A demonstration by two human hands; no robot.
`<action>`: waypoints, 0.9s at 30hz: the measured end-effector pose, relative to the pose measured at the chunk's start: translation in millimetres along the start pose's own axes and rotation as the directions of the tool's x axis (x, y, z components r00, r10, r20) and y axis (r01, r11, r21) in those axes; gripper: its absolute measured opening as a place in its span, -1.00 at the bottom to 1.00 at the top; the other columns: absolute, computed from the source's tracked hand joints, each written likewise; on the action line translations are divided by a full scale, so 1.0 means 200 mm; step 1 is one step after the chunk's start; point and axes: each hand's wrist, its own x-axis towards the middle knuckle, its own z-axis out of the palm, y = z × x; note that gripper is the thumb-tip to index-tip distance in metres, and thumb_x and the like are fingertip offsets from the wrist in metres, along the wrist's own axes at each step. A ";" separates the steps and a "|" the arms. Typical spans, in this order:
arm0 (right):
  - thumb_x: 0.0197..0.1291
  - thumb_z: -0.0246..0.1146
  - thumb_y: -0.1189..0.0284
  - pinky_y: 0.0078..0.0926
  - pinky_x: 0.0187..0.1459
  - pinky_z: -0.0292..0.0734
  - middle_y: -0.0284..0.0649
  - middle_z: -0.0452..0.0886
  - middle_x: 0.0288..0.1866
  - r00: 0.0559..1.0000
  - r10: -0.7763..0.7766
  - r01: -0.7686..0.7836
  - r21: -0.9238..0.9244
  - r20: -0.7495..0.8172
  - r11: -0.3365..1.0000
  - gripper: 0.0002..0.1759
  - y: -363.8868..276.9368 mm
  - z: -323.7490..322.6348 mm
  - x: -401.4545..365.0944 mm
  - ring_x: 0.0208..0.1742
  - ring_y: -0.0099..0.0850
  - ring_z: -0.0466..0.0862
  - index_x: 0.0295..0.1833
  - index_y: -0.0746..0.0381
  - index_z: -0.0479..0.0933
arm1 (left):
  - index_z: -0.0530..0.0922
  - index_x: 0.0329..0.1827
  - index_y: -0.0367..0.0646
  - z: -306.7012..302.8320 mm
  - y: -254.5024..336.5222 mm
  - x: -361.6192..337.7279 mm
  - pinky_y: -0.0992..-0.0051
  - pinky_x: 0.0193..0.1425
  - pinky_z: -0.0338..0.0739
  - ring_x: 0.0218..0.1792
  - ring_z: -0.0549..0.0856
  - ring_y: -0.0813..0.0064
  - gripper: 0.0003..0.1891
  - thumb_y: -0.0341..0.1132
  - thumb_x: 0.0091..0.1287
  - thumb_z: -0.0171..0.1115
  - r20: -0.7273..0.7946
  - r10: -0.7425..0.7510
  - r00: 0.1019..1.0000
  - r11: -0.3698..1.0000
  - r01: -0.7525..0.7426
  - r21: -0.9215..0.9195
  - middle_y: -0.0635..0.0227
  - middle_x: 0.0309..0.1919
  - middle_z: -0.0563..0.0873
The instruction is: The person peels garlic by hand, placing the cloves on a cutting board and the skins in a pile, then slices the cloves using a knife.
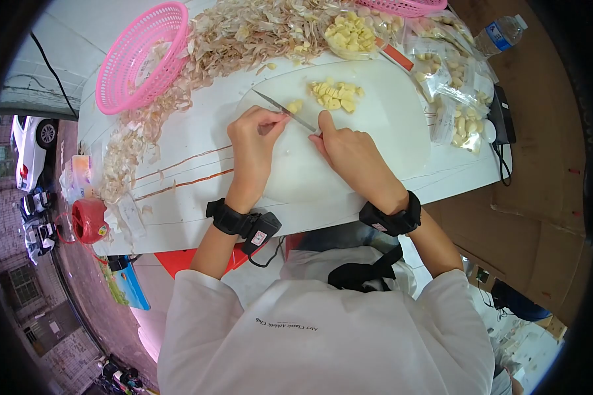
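Note:
My right hand [354, 150] grips a knife [280, 107] by its handle, with the blade angled up and left over the white cutting board [382, 148]. My left hand [254, 135] is closed in a pinch beside the blade; what its fingertips hold is too small to make out. Just beyond the blade lie a few pale garlic pieces [296, 105]. A pile of cut garlic [336, 96] rests farther up the board. Behind the board stands a clear container of peeled garlic cloves [350, 36].
Garlic skins [244, 33] heap along the back and left. A pink basket [141, 59] stands back left. Bagged garlic [468, 125], a water bottle [501, 35] and a black box [503, 112] are on the right. A red object [89, 221] sits at the left edge.

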 end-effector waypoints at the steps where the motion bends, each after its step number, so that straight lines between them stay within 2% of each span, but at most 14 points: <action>1: 0.38 0.08 0.29 -0.16 -0.51 0.52 -0.01 0.59 -0.59 1.000 0.005 -0.005 -0.002 0.000 1.000 -0.71 0.00 0.00 0.00 -0.52 -0.04 0.64 -0.11 0.31 0.27 | 0.69 -0.35 -0.33 0.00 0.00 0.00 0.57 -0.31 0.55 -0.46 0.66 0.54 -0.92 -0.55 0.10 0.42 -0.001 0.000 1.000 1.000 0.000 0.000 0.26 -0.43 0.73; 16: 0.32 0.12 0.34 -0.23 -0.53 0.53 -0.09 0.58 -0.63 0.999 -0.022 0.019 -0.116 -0.033 0.993 -0.76 -0.02 0.03 0.02 -0.57 -0.13 0.65 -0.15 0.28 0.28 | 0.69 -0.36 -0.34 0.00 0.01 0.00 0.57 -0.28 0.56 -0.44 0.67 0.54 -0.92 -0.54 0.12 0.42 0.005 -0.016 1.000 1.000 0.016 -0.003 0.25 -0.43 0.72; 27: 0.36 0.09 0.30 -0.16 -0.52 0.53 -0.03 0.59 -0.61 1.000 0.019 -0.018 -0.061 0.007 0.998 -0.70 -0.02 0.01 0.00 -0.53 -0.06 0.66 -0.07 0.33 0.27 | 0.69 -0.35 -0.35 0.00 0.00 0.00 0.58 -0.27 0.57 -0.43 0.68 0.54 -0.92 -0.55 0.11 0.41 0.009 -0.026 1.000 0.999 0.026 -0.037 0.25 -0.42 0.73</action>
